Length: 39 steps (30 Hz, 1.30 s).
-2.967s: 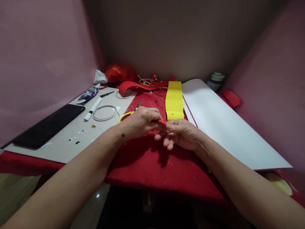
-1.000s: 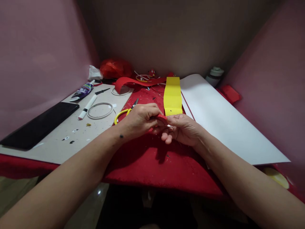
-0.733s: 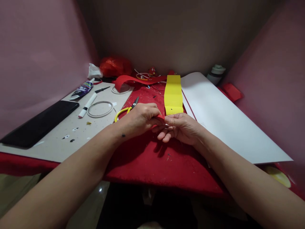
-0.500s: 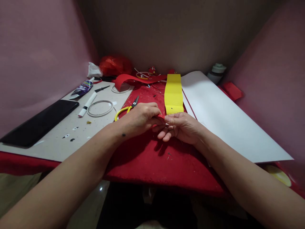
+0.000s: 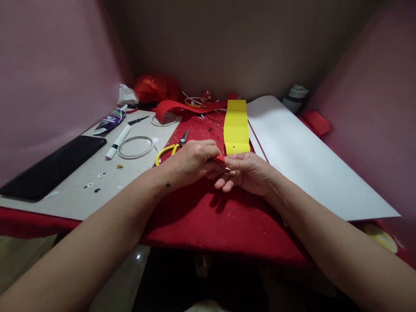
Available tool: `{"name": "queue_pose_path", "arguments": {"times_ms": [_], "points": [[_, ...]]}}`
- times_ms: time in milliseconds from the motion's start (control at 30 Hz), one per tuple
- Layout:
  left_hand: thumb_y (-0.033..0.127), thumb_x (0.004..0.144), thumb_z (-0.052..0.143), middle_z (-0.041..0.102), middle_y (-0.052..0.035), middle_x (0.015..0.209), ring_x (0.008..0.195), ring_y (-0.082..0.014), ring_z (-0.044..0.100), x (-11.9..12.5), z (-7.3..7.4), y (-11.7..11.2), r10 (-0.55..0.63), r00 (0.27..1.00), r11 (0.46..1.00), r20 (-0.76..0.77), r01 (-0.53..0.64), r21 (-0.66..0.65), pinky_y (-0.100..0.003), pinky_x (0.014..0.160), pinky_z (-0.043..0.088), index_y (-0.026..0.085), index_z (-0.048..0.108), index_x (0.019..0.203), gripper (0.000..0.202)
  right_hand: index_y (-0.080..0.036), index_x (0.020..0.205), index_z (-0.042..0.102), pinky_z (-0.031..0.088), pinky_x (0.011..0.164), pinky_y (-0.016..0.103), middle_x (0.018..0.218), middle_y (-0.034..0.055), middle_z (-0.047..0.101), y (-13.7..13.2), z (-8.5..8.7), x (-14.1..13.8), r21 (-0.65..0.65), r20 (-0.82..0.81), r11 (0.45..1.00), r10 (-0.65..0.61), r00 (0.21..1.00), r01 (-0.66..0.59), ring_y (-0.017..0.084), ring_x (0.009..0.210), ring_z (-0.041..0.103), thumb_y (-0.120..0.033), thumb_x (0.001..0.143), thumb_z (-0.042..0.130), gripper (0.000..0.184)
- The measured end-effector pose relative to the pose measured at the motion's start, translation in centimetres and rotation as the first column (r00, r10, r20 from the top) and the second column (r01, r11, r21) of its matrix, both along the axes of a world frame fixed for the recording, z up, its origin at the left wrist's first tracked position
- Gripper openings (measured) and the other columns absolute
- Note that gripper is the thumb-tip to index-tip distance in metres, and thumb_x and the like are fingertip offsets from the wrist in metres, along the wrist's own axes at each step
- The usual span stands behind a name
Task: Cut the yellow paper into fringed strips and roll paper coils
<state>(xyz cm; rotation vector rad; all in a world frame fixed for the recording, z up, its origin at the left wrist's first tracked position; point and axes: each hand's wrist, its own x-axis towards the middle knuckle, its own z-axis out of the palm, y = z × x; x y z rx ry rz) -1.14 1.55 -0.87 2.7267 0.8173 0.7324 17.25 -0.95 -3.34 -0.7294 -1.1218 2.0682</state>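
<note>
Between my two hands is a small piece of red corrugated paper (image 5: 221,158), mostly covered by fingers. My left hand (image 5: 199,158) is closed on its left end. At the other end, my right hand (image 5: 247,169) pinches it between thumb and index finger, its lower fingers loosely curled. Just beyond the hands lies a strip of yellow corrugated paper (image 5: 236,123). Yellow-handled scissors (image 5: 172,149) rest left of my left hand, partly hidden by it. A long red corrugated strip (image 5: 188,106) curves across the back.
On the grey board (image 5: 78,182) at left are a glue tube (image 5: 111,119), a white marker (image 5: 117,142), a ring (image 5: 135,147), a black slab (image 5: 53,167) and small paper cutouts. A white sheet (image 5: 302,160) covers the right side. A bottle (image 5: 295,99) stands behind it.
The hands hold nearly the same pose on the red piece, with slightly more of it showing between them. The view has shifted very slightly.
</note>
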Motion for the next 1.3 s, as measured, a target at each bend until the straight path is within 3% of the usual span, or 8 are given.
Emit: {"name": "queue_pose_path", "arguments": {"times_ms": [433,733,967,1300], "points": [[0.017,0.08,0.058,0.057,-0.0014,0.064,0.054,-0.0074,0.05,-0.02,-0.07,-0.11,-0.013,1.0,1.0,0.0,0.013,0.024,-0.019,0.051,0.036,0.012,0.062,0.064,0.017,-0.003,0.089,0.064,0.058,0.059,0.026,0.078,0.0156,0.071,-0.06,-0.14,-0.05,0.039,-0.012,0.999,0.025,1.0,-0.024,0.02,0.065,0.07,-0.025,0.08,0.065,0.024],[0.015,0.078,0.055,0.057,-0.0008,0.064,0.054,-0.0076,0.049,0.0,-0.37,0.06,-0.014,1.0,0.998,-0.026,0.015,0.063,-0.019,0.05,0.034,0.012,0.061,0.067,0.013,-0.005,0.091,0.061,0.059,0.057,0.032,0.078,0.0142,0.07,-0.42,0.11,-0.39,0.073,-0.012,0.997,-0.007,1.0,0.008,0.023,0.065,0.07,-0.017,0.082,0.058,0.015],[0.016,0.078,0.057,0.056,-0.0013,0.065,0.053,-0.0073,0.049,0.12,-0.07,-0.28,0.013,0.998,1.0,-0.058,-0.011,0.025,-0.019,0.05,0.035,0.012,0.062,0.065,0.014,-0.006,0.089,0.06,0.058,0.057,0.031,0.076,0.0128,0.069,-0.49,0.28,-0.54,0.076,0.017,0.997,-0.014,1.0,0.013,0.022,0.063,0.07,-0.017,0.082,0.058,0.014],[0.015,0.08,0.054,0.054,0.0001,0.062,0.053,-0.0068,0.047,0.51,0.3,-0.82,0.026,0.993,0.993,-0.117,-0.013,0.113,-0.018,0.05,0.034,0.012,0.062,0.067,0.015,-0.006,0.088,0.059,0.058,0.057,0.032,0.069,0.0113,0.066,-0.72,0.46,-0.57,0.06,0.021,0.997,-0.041,0.999,0.039,0.025,0.064,0.07,-0.013,0.081,0.056,0.01]]}}
